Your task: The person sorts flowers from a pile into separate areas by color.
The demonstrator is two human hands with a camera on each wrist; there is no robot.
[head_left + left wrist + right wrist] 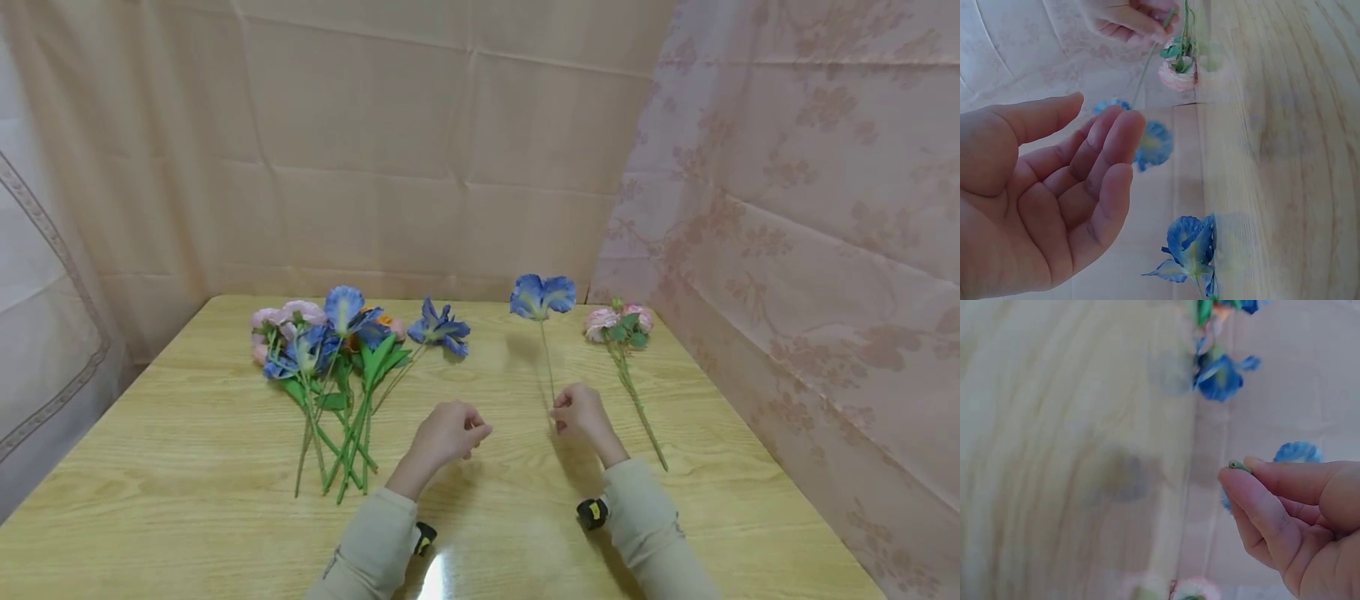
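Observation:
My right hand [585, 415] pinches the lower stem of a blue artificial iris [542, 297] between thumb and fingertips. The flower is held up off the table, its bloom pointing away from me. In the right wrist view the green stem end [1239, 466] pokes out of the pinch. My left hand [448, 432] hovers left of it over the table, holding nothing; in the left wrist view its fingers [1110, 144] are loosely bent, with the thumb apart. A second blue iris [441, 327] lies beyond the left hand.
On the left of the wooden table [187, 450] lies a pile of artificial flowers, with pink blooms [300, 313], blue irises [307, 350] and green stems [352, 450]. A pink flower stem [633, 387] lies on the right. Curtains [360, 150] hang behind and beside the table.

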